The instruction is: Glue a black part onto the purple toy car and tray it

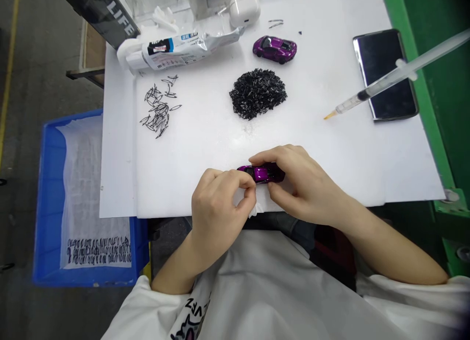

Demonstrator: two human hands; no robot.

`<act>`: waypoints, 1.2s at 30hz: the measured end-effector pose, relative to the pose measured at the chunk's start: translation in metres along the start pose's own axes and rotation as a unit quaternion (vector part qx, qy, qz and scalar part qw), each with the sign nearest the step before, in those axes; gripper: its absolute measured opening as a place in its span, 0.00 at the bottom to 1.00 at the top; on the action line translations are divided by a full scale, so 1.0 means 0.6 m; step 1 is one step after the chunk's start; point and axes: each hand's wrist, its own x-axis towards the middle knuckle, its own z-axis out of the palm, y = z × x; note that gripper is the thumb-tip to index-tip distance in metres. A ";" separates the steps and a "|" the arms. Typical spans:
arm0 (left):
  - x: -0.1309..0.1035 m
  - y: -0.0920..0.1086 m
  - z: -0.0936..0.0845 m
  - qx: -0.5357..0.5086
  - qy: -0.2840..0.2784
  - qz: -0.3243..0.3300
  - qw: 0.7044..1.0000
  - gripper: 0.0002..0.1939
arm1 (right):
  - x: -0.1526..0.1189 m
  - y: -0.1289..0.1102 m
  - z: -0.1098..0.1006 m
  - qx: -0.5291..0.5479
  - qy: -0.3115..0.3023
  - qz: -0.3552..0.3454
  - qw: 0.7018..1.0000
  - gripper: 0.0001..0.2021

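A small purple toy car point(261, 174) is at the near edge of the white work mat point(198, 149). My right hand point(306, 183) grips its right end, with the thumb on the near side and the fingers on the far side. At the car's near left side, my left hand point(223, 205) has thumb and index finger pinched together; whatever is between those fingertips is too small to make out. A crumpled bit of white material point(256, 210) shows just below the left fingertips. Part of the car is hidden behind both hands.
Beyond the hands lie a heap of small black parts point(259, 93), another purple toy car point(274, 49) and thin black loops point(159, 110). A syringe point(382, 85) rests over a phone point(389, 71). A tube point(183, 51) lies at the back; a blue crate point(40, 198) stands left.
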 end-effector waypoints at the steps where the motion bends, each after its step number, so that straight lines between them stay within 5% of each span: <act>1: 0.000 0.000 0.000 0.007 0.004 0.002 1.000 0.10 | 0.000 0.000 0.000 0.000 -0.002 -0.002 1.000 0.17; 14: -0.001 0.000 0.004 0.016 0.006 0.016 1.000 0.10 | 0.002 0.002 0.003 -0.002 -0.008 -0.008 1.000 0.15; 23: 0.028 -0.016 -0.015 -0.033 -0.158 -0.074 0.984 0.14 | 0.001 0.000 0.001 0.002 -0.012 -0.003 1.000 0.18; 36: 0.023 -0.035 -0.016 -0.107 -0.184 -0.052 0.976 0.17 | -0.003 0.004 -0.002 -0.006 -0.016 -0.014 1.000 0.22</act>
